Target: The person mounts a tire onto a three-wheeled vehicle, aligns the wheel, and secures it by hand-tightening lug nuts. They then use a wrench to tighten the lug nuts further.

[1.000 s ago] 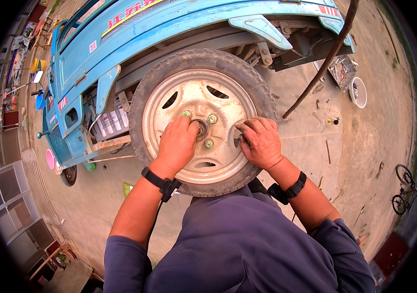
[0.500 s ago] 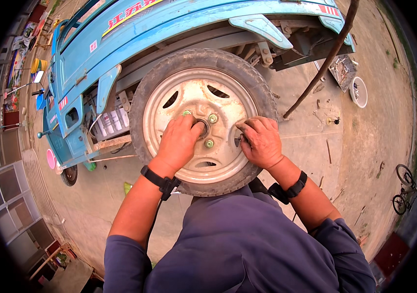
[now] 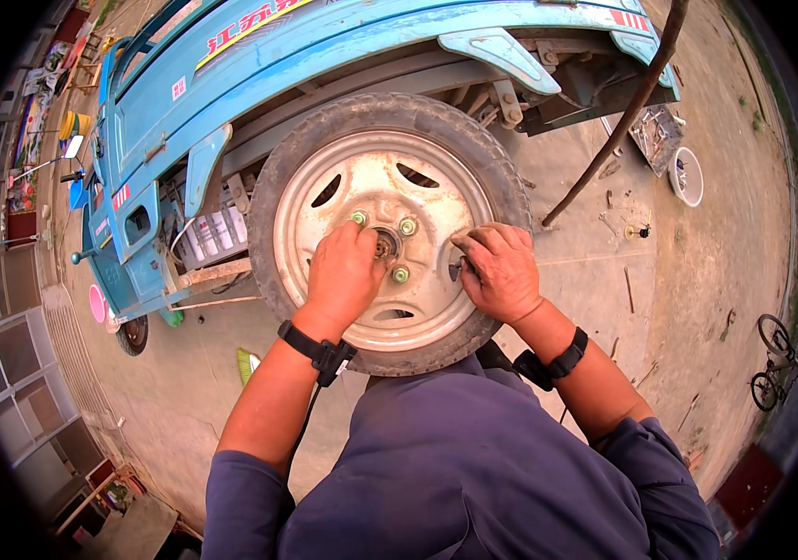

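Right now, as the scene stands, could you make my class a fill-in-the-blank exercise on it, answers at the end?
1. Compared with the left hand, the right hand is ____ from the hub.
2. Exactly ____ green wheel nuts show on the wheel.
3. The round tub on the ground at right is coloured ____.
Answers: farther; three; white.

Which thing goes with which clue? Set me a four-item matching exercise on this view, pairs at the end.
1. left hand
2. right hand
3. bucket
4. cargo tricycle

A. mostly blue
B. at the slot right of the hub
C. white, beside the metal tray
D. just left of the hub

Pairs: 1-D, 2-B, 3-C, 4-A
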